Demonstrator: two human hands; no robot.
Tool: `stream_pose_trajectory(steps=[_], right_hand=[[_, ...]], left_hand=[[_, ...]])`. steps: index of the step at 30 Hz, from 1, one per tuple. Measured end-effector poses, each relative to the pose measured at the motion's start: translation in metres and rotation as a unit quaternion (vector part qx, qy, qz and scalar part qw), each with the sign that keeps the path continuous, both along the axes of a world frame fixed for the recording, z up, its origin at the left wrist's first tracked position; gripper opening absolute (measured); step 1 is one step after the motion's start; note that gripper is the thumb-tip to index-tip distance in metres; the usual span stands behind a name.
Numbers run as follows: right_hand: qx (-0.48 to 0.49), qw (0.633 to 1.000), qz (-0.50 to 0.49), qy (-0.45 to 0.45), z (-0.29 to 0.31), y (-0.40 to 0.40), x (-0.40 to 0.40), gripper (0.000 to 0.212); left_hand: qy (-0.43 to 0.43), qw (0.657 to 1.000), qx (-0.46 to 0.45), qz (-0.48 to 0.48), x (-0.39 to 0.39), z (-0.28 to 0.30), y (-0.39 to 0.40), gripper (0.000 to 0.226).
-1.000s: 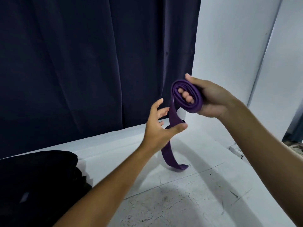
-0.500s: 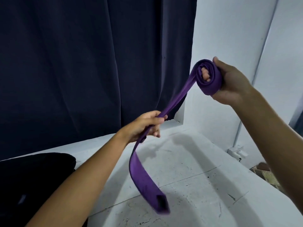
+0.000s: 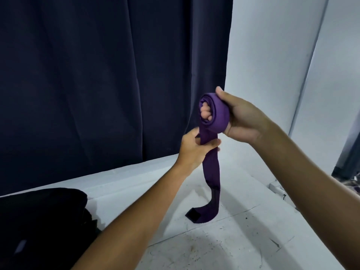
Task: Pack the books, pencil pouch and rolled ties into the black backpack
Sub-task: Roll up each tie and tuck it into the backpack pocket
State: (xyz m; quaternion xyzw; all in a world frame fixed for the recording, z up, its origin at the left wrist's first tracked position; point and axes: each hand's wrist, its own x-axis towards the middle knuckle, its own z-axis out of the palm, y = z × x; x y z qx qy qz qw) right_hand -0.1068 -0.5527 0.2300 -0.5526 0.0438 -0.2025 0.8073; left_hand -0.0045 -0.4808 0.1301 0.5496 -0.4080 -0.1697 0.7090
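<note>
Hands, head view: your right hand [image 3: 243, 117] holds the coiled part of the purple tie [image 3: 213, 114], fingers tucked inside the coil; your left hand [image 3: 196, 148], just below it, pinches the loose strip.
Tie: partly rolled; the tail hangs below your left hand and its end lies on the white tabletop [image 3: 243, 240].
Backpack: a black mass, probably the black backpack [image 3: 39, 221], sits beside your left forearm.
Done: I judge several turns wound.
Left: finish rolling, then pack; books and pouch are out of sight.
</note>
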Motion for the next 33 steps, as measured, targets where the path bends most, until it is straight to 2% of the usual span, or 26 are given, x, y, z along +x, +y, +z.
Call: stream_pose_trajectory(steps=[2,4,10,13,15,17,19,22,24,26,27,29,31,33], right_hand=[[-0.002,1.000,-0.006,-0.012,-0.001,-0.005,-0.003,0.034],[0.001,0.999,-0.028,-0.026,-0.005,-0.011,-0.005,0.026],[-0.034,0.983,-0.173,-0.046,-0.036,-0.038,0.006,0.020],[-0.107,0.973,-0.204,0.008,-0.059,-0.050,0.006,0.036],[-0.197,0.964,-0.162,0.073,-0.077,-0.054,0.004,0.053],[-0.297,0.942,-0.089,0.126,-0.094,-0.050,0.000,0.067],[-0.370,0.916,-0.023,0.154,-0.107,-0.041,-0.002,0.065],[-0.434,0.868,0.100,0.218,-0.120,-0.028,-0.002,0.054],[-0.425,0.846,0.194,0.257,-0.121,-0.020,-0.004,0.043],[-0.393,0.835,0.280,0.265,-0.121,-0.014,-0.007,0.029],[-0.365,0.840,0.311,0.252,-0.121,-0.012,-0.008,0.024],[-0.283,0.871,0.344,0.205,-0.119,-0.012,-0.009,0.028],[-0.203,0.905,0.345,0.147,-0.117,-0.015,-0.008,0.037],[-0.141,0.935,0.314,0.089,-0.115,-0.017,-0.008,0.042]], left_hand=[[0.026,1.000,0.005,-0.013,0.001,-0.015,0.006,0.015],[0.034,0.999,0.022,-0.020,-0.001,-0.027,0.015,0.020],[0.048,0.988,0.137,-0.059,-0.020,-0.046,0.051,0.082],[0.071,0.985,0.135,-0.080,-0.021,-0.036,0.069,0.086],[0.081,0.985,0.125,-0.085,-0.012,-0.023,0.077,0.073],[0.063,0.980,0.143,-0.127,0.007,-0.011,0.085,0.077],[-0.010,0.963,0.206,-0.174,0.028,0.000,0.093,0.091],[-0.168,0.900,0.339,-0.215,0.052,0.010,0.100,0.104],[-0.194,0.865,0.389,-0.251,0.062,0.014,0.101,0.106],[-0.177,0.849,0.408,-0.284,0.070,0.014,0.102,0.103],[-0.163,0.851,0.403,-0.294,0.074,0.010,0.102,0.099],[-0.107,0.873,0.362,-0.308,0.083,-0.003,0.099,0.088],[-0.013,0.903,0.290,-0.318,0.088,-0.020,0.096,0.078],[0.071,0.913,0.224,-0.333,0.091,-0.039,0.093,0.074]])
